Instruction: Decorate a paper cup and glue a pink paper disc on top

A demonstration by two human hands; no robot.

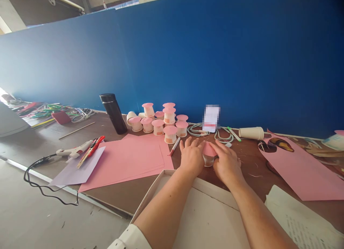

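A small white paper cup [208,160] with a pink paper disc [208,149] on top stands on the brown table between my hands. My left hand [191,156] presses against its left side, fingers curled around it. My right hand [225,161] wraps the right side with fingers laid over the pink top. Behind them stands a cluster of several similar pink-topped cups [161,121]. A pink pen [174,146] lies just left of my left hand.
Pink paper sheets [129,159] lie left and right [298,170]. A black flask [114,113], glue gun [76,149], red cutter [92,148], stacked cups lying down [251,133], cords [223,136] and a cardboard box rim [161,177] sit around. A blue wall [215,55] backs the table.
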